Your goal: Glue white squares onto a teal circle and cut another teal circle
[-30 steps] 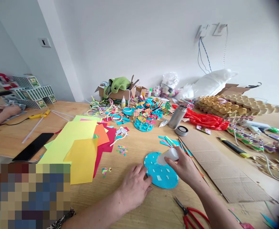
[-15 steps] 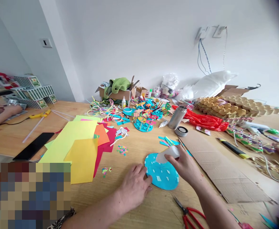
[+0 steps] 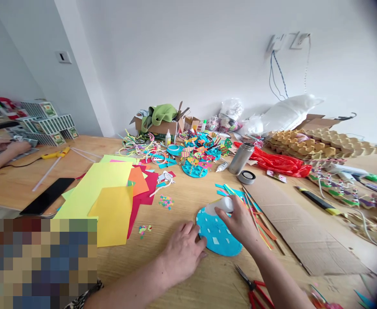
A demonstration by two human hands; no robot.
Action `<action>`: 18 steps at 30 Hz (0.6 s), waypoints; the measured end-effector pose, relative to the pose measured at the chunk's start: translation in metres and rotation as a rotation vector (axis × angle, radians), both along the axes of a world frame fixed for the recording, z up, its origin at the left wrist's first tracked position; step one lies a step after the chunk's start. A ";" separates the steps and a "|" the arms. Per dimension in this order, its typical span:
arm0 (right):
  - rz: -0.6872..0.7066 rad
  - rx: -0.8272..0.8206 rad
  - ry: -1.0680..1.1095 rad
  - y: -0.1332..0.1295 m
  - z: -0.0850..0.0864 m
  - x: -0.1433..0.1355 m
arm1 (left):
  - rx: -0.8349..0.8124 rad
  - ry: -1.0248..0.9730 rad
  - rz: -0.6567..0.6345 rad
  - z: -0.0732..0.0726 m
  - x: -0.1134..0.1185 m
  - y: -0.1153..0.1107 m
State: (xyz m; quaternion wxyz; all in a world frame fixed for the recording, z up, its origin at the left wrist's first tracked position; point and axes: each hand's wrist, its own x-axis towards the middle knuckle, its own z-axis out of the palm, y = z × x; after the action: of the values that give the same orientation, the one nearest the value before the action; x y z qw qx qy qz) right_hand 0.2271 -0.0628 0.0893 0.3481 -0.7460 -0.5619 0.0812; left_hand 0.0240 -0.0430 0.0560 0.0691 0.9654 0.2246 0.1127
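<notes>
Leaning over the far part of the blue disc (image 3: pixel 222 248) in the head view, the white bottle (image 3: pixel 217 206) lies aslant, its long axis running mostly side to side, with the left end lower and the right end raised towards the right hand (image 3: pixel 241 221). That hand is the nearer one to the bottle, and it is clamped on it: the thumb lies along the near side and the fingers wrap the raised end, so the gap between them is just the bottle's own thickness. Whether the low end touches the disc or hangs just above it, I cannot tell. The disc lies flat on the wooden table (image 3: pixel 182 204), pale patches (image 3: pixel 215 240) scattered over its face, ahead of the person and between the two hands. The left hand (image 3: pixel 183 249) rests palm down at its left edge, fingers loosely bent and slightly apart, gripping nothing; the fingertips are at the rim, though how firmly they press there does not show. Coloured strips (image 3: pixel 263 229) lie just right of the disc, with the corrugated cardboard (image 3: pixel 291 223) beyond them, while the red-handled tool (image 3: pixel 251 285) lies on the near side, by the right forearm.
</notes>
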 end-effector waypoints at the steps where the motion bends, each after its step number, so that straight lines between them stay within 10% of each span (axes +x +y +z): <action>1: 0.023 -0.011 0.012 0.001 0.000 -0.001 | 0.001 0.003 0.000 0.000 0.000 0.000; 18: -0.172 -0.073 0.003 -0.014 0.013 0.020 | 0.033 0.009 -0.001 -0.006 0.001 -0.001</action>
State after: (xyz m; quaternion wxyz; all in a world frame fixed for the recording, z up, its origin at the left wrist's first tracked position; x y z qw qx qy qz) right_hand 0.2475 -0.0772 0.1021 0.3275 -0.8034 -0.4920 0.0727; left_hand 0.0249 -0.0440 0.0497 0.0522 0.9670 0.2226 0.1120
